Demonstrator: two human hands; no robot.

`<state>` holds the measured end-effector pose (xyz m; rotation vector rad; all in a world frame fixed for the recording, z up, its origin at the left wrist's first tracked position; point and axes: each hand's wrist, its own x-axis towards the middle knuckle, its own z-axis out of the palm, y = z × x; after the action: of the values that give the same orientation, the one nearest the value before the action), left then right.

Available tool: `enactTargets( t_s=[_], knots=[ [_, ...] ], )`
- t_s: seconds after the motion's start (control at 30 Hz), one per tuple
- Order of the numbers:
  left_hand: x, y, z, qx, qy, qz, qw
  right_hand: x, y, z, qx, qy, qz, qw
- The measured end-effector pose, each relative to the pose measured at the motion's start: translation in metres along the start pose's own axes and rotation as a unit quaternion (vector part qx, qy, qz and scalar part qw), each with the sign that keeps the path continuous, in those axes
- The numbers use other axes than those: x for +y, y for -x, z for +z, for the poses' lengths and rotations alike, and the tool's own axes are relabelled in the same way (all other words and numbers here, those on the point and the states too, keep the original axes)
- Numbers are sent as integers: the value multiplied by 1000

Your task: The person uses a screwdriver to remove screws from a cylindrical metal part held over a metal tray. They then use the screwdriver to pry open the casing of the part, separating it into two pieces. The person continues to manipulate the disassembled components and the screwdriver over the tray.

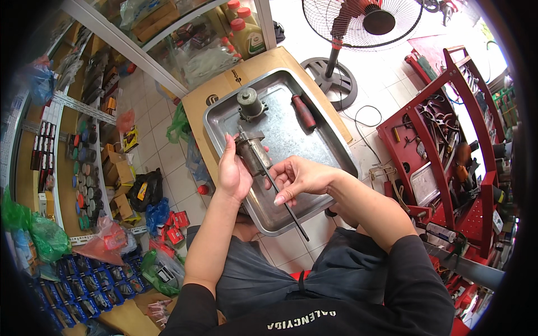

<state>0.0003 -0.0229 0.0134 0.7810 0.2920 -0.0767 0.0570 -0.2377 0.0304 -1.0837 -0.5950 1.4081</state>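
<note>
Currently left grip (235, 175) wraps around metal cylinder (252, 155) above tray (286, 120); right grip (302, 180) pinches long dark rod (295, 219) overlapping cylinder.

Held cylinder (253, 155) above tray (283, 140) on cardboard (196, 121)

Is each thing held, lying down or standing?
Metal cylinder: held in the left hand, over the tray
Dark rod: pinched in the right hand, slanting
Tray: lying on cardboard
Second metal part: resting in the tray
Red-handled tool: lying in the tray
Fan: standing; can't tell if spinning
</note>
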Motion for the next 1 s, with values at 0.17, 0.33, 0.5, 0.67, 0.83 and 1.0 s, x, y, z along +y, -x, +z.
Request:
enactTargets(
  t_s=[0.17,0.33,0.5,0.67,0.83,1.0],
  knots=[
    [1,2,11,19,11,5,1000,-8,3,14,15,-123,-20,992],
    [1,-1,0,-7,-39,-2,999,-3,0,1,20,10,17,1000],
    [1,0,5,18,-27,2,999,-5,3,6,6,-102,-7,995],
    [0,1,8,22,-38,11,999,-6,5,4,25,-94,45,994],
    [0,0,6,25,-38,17,999,-2,5,1,6,-88,53,995],
    [0,1,7,38,-77,82,993,-7,11,-2,7,-15,20,1000]
  ],
)
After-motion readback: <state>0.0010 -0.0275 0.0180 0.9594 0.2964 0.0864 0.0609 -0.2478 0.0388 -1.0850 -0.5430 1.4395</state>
